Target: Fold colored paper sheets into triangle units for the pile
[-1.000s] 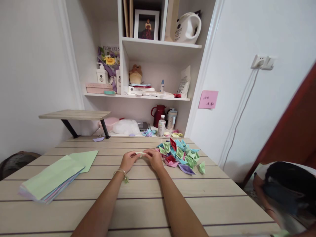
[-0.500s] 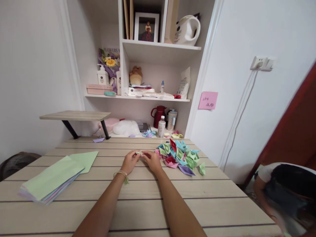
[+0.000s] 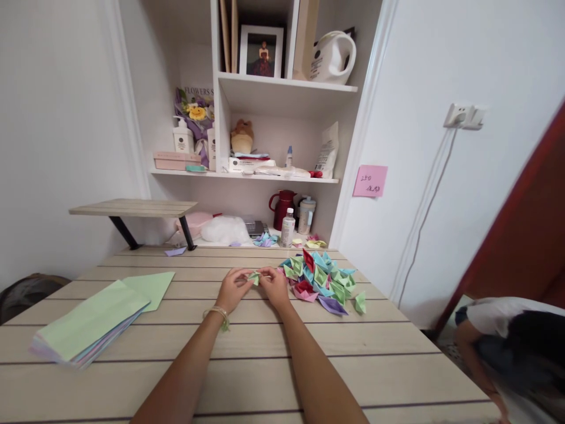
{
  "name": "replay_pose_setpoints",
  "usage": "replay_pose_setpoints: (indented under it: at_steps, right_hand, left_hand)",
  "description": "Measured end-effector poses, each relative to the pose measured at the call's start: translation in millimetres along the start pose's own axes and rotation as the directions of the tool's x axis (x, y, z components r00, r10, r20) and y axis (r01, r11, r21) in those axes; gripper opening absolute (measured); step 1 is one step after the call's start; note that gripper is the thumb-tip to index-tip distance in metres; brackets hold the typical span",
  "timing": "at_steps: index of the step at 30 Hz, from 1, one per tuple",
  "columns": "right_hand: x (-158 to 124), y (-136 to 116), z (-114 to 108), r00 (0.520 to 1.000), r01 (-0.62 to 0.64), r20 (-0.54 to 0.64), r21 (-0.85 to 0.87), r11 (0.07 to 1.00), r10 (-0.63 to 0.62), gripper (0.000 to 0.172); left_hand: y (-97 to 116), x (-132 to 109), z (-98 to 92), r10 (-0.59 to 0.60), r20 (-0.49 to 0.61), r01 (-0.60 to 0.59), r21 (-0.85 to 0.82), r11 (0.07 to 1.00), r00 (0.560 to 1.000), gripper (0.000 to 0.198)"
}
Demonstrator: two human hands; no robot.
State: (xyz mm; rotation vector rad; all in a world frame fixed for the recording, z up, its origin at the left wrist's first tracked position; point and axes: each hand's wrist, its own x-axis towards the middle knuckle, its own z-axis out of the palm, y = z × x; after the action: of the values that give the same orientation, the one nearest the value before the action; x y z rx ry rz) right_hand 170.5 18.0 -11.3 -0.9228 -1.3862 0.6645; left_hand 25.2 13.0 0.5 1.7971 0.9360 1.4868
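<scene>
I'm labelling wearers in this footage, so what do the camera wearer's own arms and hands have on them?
The left hand and right hand are gloveless, and no sleeves show on the forearms. Thin, pale bracelets circle the left wrist, with a small greenish piece hanging from them. The right wrist has nothing visible on it.

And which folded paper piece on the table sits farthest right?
The pale green one, right of the purple boat, just apart from the colourful pile.

A slim, pale bracelet point(image 3: 215, 310) with a small green hanging piece point(image 3: 225, 324) circles the left wrist point(image 3: 212, 320); forearms point(image 3: 182, 366) and hands point(image 3: 232, 290) are bare.
</scene>
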Motion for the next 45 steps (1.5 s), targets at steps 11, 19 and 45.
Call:
replay_pose_setpoints:
  at_steps: [11,19,45]
  right_hand:
    - [-1.8,-1.5,1.4,0.998,-0.031,0.053,0.003,1.0,0.031,0.028]
    - [-0.7,-1.0,-2.5,0.993,0.082,0.099,-0.111,0.99,-0.071,0.016]
    - [-15.3,-15.3,29.5,0.987,-0.035,0.159,0.02,0.999,0.032,0.023]
  left_hand:
    - [-2.0,1.2,-0.8,-0.254,-0.047,0.234,-0.256,0.938,0.966,0.032]
    - [-1.6,-0.7,1.2,-0.157,-0.025,0.155,-0.061,0.986,0.987,0.021]
    - [-7.0,2.0,1.4,-0.018,-0.456,0.097,0.149,0.984,0.89,0.012]
